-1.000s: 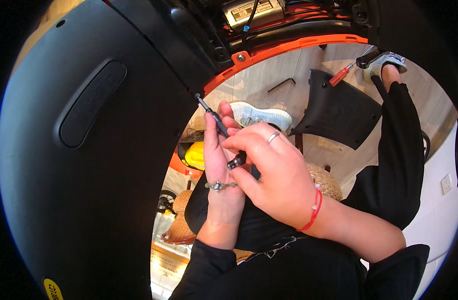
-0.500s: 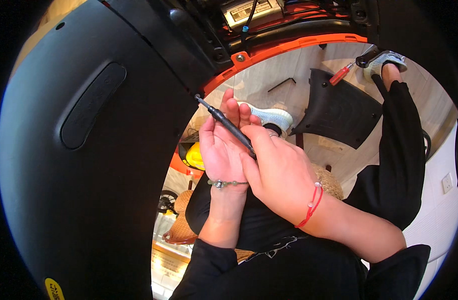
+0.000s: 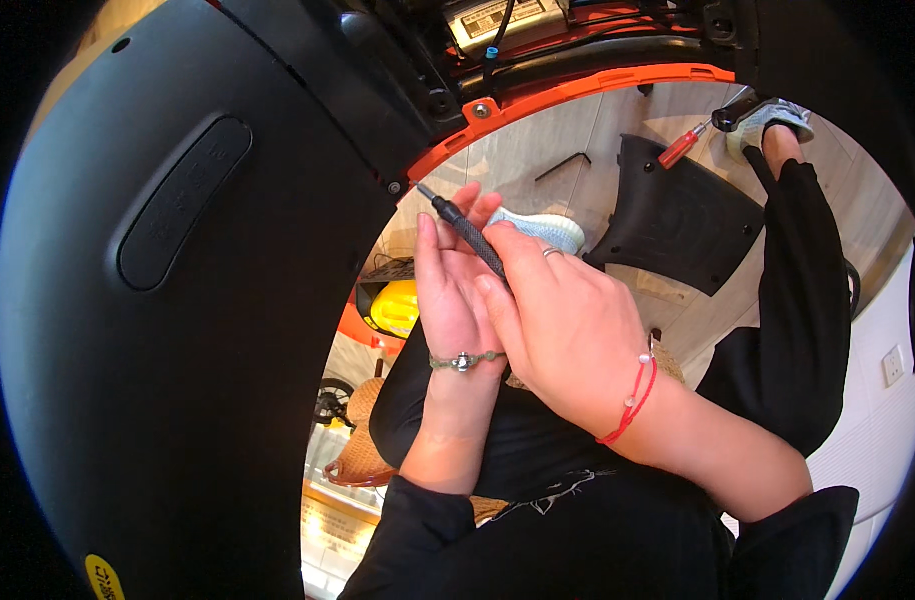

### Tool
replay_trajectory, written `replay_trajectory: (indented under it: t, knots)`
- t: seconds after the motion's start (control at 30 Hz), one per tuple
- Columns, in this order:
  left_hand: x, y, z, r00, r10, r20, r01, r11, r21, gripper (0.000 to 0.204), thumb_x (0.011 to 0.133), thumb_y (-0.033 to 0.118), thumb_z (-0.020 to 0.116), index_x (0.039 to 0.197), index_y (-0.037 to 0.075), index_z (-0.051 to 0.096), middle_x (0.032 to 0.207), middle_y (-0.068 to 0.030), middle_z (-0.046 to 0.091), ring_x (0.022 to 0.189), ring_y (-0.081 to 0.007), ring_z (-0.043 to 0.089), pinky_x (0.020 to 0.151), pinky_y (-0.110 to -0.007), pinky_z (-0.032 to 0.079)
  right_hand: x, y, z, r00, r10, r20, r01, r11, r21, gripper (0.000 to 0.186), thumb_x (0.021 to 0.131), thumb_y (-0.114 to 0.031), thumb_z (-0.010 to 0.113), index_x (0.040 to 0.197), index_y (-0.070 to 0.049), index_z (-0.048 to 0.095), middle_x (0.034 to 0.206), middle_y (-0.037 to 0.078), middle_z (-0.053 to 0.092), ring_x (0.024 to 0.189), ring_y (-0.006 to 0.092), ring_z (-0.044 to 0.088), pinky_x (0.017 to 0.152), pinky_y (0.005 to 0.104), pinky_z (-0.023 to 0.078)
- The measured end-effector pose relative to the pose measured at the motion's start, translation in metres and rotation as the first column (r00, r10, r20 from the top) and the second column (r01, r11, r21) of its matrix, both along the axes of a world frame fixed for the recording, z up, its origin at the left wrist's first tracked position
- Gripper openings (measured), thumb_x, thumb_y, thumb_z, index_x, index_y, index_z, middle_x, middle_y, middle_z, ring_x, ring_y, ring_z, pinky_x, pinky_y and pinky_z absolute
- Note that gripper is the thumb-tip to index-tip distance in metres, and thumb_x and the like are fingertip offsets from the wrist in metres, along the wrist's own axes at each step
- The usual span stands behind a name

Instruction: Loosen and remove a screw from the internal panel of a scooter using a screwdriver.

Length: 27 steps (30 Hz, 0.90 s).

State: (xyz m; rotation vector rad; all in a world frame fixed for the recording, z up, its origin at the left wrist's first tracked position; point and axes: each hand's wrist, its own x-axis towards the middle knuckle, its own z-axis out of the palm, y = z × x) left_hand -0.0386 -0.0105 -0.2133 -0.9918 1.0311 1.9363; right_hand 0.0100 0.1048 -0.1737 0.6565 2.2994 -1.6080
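Observation:
My right hand [image 3: 572, 335] grips the black knurled handle of a slim screwdriver [image 3: 465, 232], which points up and to the left. Beneath and beside the handle, my left hand [image 3: 449, 300] is turned palm up with its fingers stretched out, not wrapped round the tool. A small screw [image 3: 395, 188] sits at the corner of a large black curved panel [image 3: 237, 380]. The screwdriver's tip stands a little to the right of that screw, apart from it. Orange trim [image 3: 587, 82] arches away from this corner, with another screw [image 3: 481, 111] in its tab.
On the floor lie a black plastic cover [image 3: 677, 215], a red-handled screwdriver [image 3: 682, 148] and a thin black L-shaped rod [image 3: 564, 166]. A yellow rounded object [image 3: 395, 308] is left of my wrist. Beyond the trim are a metal box [image 3: 507, 25] and cables.
The screwdriver's tip has come off the corner screw and drawn back to the right. Both hands have shifted slightly right with it.

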Motion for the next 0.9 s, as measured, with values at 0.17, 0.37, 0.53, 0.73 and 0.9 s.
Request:
replay_trajectory:
  t: [0.17,0.37,0.53,0.73,0.9]
  knots:
    - [-0.004,-0.006,-0.011,0.988,0.057,-0.146,-0.088,0.971,-0.221,0.037,0.102,0.034,0.042,0.126,0.007,0.051,0.121,-0.0057,0.058,0.093,-0.0159,0.059,0.087,-0.033,0.050,0.002,0.010,0.006,0.983,0.083,-0.166,-0.058,0.987,0.148,0.034,0.086,-0.012,0.062,0.116,0.001,0.056,0.086,0.014,0.065,0.076,0.0291,0.065,0.068,0.0384,0.052]
    - [0.007,0.015,0.008,0.990,0.093,0.105,-0.094,0.996,0.004,0.037,0.101,0.038,0.048,0.117,0.005,0.053,0.107,-0.0108,0.065,0.093,-0.0212,0.062,0.092,-0.039,0.049,0.008,0.016,0.006,0.961,0.235,-0.144,-0.214,0.965,0.150,0.036,0.082,-0.016,0.065,0.114,-0.001,0.059,0.090,0.013,0.065,0.079,0.0278,0.063,0.071,0.0366,0.050]
    - [0.026,-0.010,-0.015,0.989,0.062,0.138,-0.040,0.987,-0.157,0.025,0.101,0.028,0.045,0.104,0.008,0.061,0.104,-0.0080,0.066,0.101,-0.0191,0.063,0.093,-0.038,0.049,0.011,0.031,-0.008,0.954,0.192,-0.229,-0.125,0.953,0.275,0.025,0.078,-0.015,0.069,0.102,-0.007,0.063,0.091,0.008,0.062,0.080,0.0258,0.063,0.070,0.0348,0.048]
    - [0.197,0.030,-0.006,0.802,-0.594,0.066,0.597,0.799,-0.067,0.020,0.098,0.023,0.047,0.098,0.003,0.048,0.068,-0.0090,0.060,0.053,-0.0175,0.059,0.047,-0.030,0.045,-0.013,0.008,-0.068,0.944,-0.027,-0.330,0.074,0.988,0.133,0.011,0.081,-0.010,0.067,0.089,-0.003,0.063,0.083,0.011,0.060,0.073,0.0261,0.064,0.067,0.0349,0.051]
    - [0.285,0.014,0.021,0.555,-0.830,0.050,0.831,0.556,0.014,0.018,0.098,0.016,0.045,0.098,-0.001,0.051,0.071,-0.0135,0.061,0.058,-0.0219,0.063,0.052,-0.030,0.051,-0.052,-0.041,-0.104,0.892,-0.169,-0.419,0.235,0.966,0.109,0.012,0.081,-0.015,0.069,0.089,-0.006,0.067,0.083,0.010,0.063,0.073,0.0237,0.064,0.069,0.0341,0.052]
